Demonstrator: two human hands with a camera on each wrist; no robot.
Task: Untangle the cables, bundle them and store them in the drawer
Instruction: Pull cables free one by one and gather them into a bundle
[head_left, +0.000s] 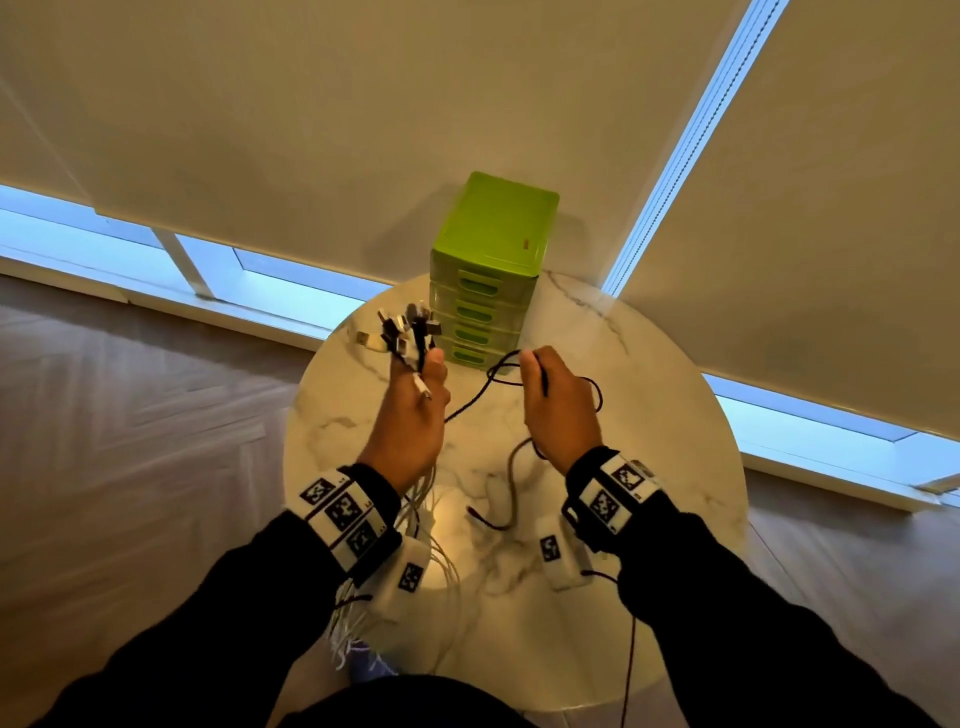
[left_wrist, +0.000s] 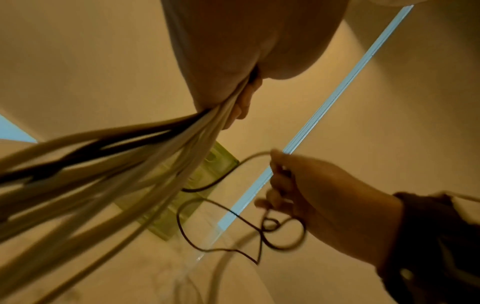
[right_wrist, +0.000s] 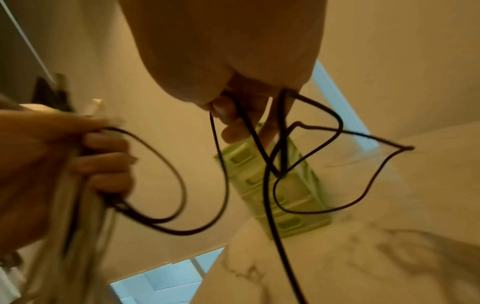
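My left hand (head_left: 415, 400) grips a bunch of white and black cables (left_wrist: 109, 164) above the round marble table (head_left: 649, 415). Their plug ends (head_left: 408, 327) stick up past my fingers, and the white strands (head_left: 415, 519) hang under my wrist. My right hand (head_left: 550, 400) pinches a thin black cable (right_wrist: 270, 168) that loops between both hands and trails off the table. The green drawer unit (head_left: 488, 270) stands at the table's far edge just beyond both hands, with all its drawers closed.
A grey cable (head_left: 511, 478) and a dark plug end (head_left: 475, 514) lie on the marble between my wrists. Beige roller blinds (head_left: 363, 130) hang behind the table, and wooden floor (head_left: 130, 415) lies to the left. The table's near rim is below my forearms.
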